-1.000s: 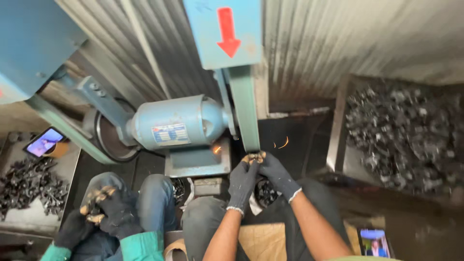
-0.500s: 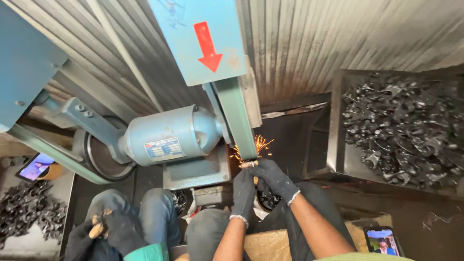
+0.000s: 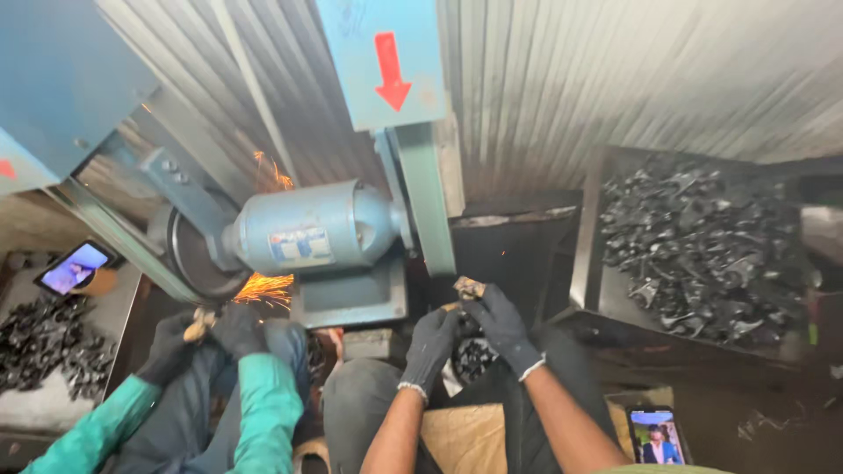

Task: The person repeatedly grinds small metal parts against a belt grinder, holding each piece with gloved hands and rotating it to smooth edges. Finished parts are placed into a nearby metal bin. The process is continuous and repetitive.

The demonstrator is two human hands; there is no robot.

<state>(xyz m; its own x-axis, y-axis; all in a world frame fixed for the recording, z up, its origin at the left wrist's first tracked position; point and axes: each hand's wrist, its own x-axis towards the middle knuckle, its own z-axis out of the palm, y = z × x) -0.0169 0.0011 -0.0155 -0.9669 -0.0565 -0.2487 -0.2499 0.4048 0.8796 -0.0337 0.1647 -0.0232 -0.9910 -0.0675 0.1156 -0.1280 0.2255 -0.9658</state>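
My left hand (image 3: 430, 344) and my right hand (image 3: 500, 325), both in dark gloves, hold a small brownish metal piece (image 3: 466, 288) between their fingertips. The piece sits just below and slightly off the green sanding belt (image 3: 427, 197) that runs down under a blue guard with a red arrow (image 3: 386, 61). No sparks come off my piece. A blue-grey motor (image 3: 312, 230) sits to the left of the belt.
A co-worker in green sleeves (image 3: 255, 399) at my left presses a piece against another belt, throwing orange sparks (image 3: 263, 288). A bin of dark metal parts (image 3: 702, 246) stands at right, another pile (image 3: 44, 347) at left. Phones lie at far left (image 3: 75, 267) and lower right (image 3: 656, 435).
My hands have drawn the piece slightly down and off the belt, and its sparks have stopped. The co-worker's hands have come up to the other belt, which now sparks.
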